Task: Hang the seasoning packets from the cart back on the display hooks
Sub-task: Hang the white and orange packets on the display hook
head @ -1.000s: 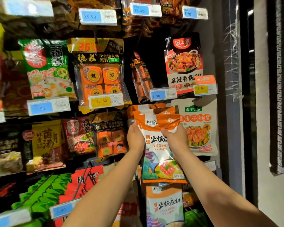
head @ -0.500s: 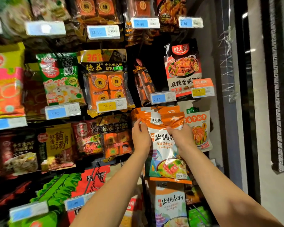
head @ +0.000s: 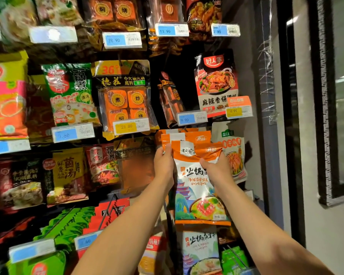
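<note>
An orange and white seasoning packet (head: 197, 181) hangs upright in front of the display, its orange top strip level with two matching packets (head: 189, 135) behind it. My left hand (head: 164, 163) pinches the packet's upper left edge. On the upper right corner, my right hand (head: 216, 169) is closed over the packet. The hook is hidden behind the packets. Just above them sits a blue price tag (head: 192, 118) reading 9.90. The cart is out of view.
Hooks full of hotpot seasoning packets cover the wall to the left, above and below, each with a price tag. A white shrimp packet (head: 233, 153) hangs just right of my hands. A grey pillar (head: 274, 135) and a dark framed window lie to the right.
My view has tilted down a little, so the display sits lower in the frame. Both hands have kept their grip on the packet's top corners, which is now slightly lower against the packets behind.
</note>
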`<state>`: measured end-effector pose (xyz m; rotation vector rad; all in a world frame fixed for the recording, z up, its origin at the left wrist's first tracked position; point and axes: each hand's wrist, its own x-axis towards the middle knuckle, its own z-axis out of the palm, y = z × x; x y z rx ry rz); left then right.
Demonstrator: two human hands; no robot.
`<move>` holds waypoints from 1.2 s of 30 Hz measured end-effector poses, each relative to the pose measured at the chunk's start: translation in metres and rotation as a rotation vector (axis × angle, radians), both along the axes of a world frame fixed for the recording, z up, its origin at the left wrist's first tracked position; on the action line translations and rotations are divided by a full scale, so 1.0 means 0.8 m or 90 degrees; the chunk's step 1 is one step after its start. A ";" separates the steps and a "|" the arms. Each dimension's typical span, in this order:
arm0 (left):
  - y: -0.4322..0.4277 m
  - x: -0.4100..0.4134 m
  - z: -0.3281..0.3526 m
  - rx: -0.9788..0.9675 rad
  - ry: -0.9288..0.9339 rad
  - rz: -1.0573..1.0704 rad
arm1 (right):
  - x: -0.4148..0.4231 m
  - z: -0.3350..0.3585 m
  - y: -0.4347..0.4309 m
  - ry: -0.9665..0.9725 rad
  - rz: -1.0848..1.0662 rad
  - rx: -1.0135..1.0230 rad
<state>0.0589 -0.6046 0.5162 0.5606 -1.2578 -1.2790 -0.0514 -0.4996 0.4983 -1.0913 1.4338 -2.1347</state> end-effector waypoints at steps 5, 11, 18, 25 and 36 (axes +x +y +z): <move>0.004 -0.003 0.008 -0.028 -0.001 -0.014 | -0.007 -0.002 -0.001 -0.017 -0.022 -0.021; -0.002 -0.013 0.020 -0.043 -0.002 0.004 | -0.020 0.006 0.001 -0.014 -0.028 -0.021; -0.010 -0.023 0.036 -0.034 0.028 0.035 | -0.028 0.016 -0.005 -0.031 -0.005 -0.038; -0.022 -0.031 0.045 -0.004 0.036 0.062 | -0.035 0.021 -0.023 -0.057 0.015 -0.016; -0.046 -0.036 0.035 0.021 -0.004 0.093 | -0.043 0.017 -0.041 -0.011 -0.023 0.015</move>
